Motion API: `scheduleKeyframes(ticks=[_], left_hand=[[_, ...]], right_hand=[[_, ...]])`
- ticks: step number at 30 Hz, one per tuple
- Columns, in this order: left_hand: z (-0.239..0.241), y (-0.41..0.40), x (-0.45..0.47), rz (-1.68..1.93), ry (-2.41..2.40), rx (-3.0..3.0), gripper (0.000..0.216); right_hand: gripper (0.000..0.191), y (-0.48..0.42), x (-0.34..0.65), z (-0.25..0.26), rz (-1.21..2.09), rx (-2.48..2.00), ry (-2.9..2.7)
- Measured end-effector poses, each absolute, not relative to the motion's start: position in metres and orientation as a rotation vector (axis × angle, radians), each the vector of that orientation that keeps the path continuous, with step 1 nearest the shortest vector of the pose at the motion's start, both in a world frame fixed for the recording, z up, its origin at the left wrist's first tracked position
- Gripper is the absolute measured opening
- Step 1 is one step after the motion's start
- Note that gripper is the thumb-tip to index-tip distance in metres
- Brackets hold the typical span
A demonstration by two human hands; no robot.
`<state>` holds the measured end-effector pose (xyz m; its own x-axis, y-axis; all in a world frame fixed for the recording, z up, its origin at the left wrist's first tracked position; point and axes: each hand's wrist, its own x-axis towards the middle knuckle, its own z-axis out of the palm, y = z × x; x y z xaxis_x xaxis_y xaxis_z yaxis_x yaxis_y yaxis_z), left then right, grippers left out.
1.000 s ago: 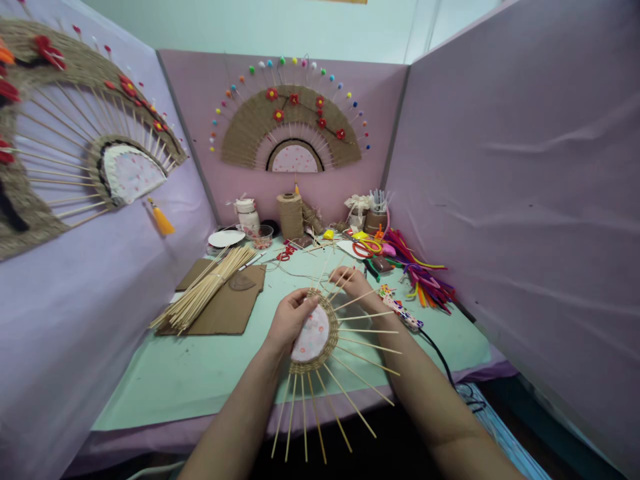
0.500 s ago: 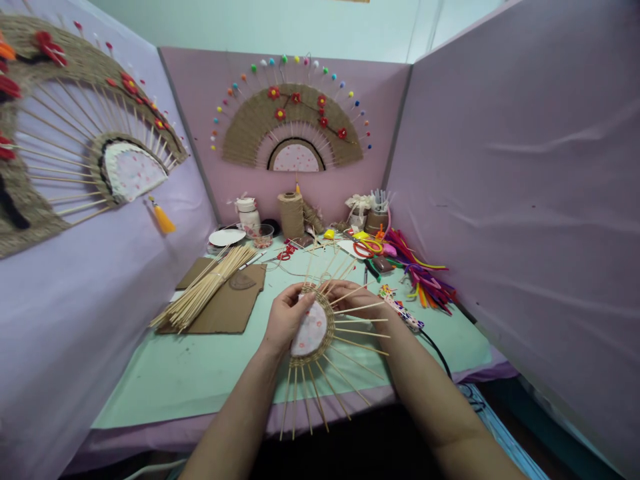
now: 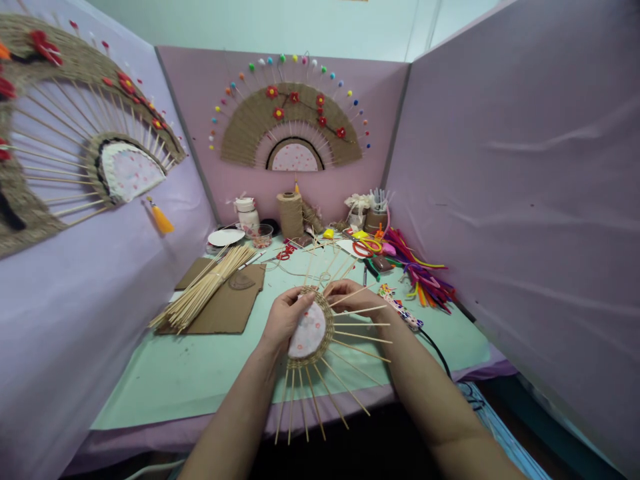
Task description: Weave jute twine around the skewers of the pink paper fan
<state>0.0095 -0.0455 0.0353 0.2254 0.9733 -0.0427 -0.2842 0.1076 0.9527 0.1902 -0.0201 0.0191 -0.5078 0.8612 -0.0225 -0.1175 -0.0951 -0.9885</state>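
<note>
I hold a half-made fan (image 3: 310, 331) over the table's near edge: a pale floral half-disc ringed with woven jute, thin wooden sticks fanning out to the right and down. My left hand (image 3: 281, 321) grips the disc's left edge, thumb on the cloth. My right hand (image 3: 353, 294) is closed at the top of the woven rim among the upper sticks, pinching a strand of jute twine that I can barely make out.
A bundle of wooden sticks (image 3: 207, 287) lies on brown cardboard (image 3: 227, 307) at left. A twine spool (image 3: 291, 215), jars, red scissors (image 3: 365, 247) and coloured pipe cleaners (image 3: 423, 273) crowd the back and right. A glue gun (image 3: 400, 309) lies near my right wrist. Finished fans hang on the walls.
The fan has shifted slightly left and turned a little in my hands. My right hand has come closer to the woven rim from farther out among the sticks.
</note>
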Motion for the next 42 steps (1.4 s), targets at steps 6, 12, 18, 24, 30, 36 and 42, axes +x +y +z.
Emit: scheduleKeyframes(ticks=[6,12,18,24,30,36,42], left_hand=[[0.038,-0.045,0.006,1.157,0.893,1.044,0.029],[0.034,-0.043,0.006,1.115,0.919,1.065,0.030],[0.030,-0.041,0.006,1.020,0.934,1.093,0.030],[0.025,-0.040,0.005,0.968,0.966,1.094,0.030],[0.027,-0.041,0.004,0.965,0.955,1.070,0.030],[0.030,-0.041,0.004,0.991,0.946,1.040,0.028],[0.036,-0.039,0.004,1.210,0.897,0.926,0.029]], right_hand=[[0.022,-0.011,0.212,0.019,1.588,-0.843,-1.356],[0.025,-0.006,0.227,0.028,1.471,-0.678,-1.134],[0.025,-0.005,0.221,0.030,1.372,-0.696,-1.009],[0.022,-0.007,0.222,0.032,1.297,-0.745,-1.011],[0.019,-0.006,0.222,0.032,1.270,-0.734,-1.047],[0.018,0.002,0.225,0.028,1.283,-0.712,-0.983],[0.025,-0.001,0.222,0.021,1.321,-1.082,-1.296]])
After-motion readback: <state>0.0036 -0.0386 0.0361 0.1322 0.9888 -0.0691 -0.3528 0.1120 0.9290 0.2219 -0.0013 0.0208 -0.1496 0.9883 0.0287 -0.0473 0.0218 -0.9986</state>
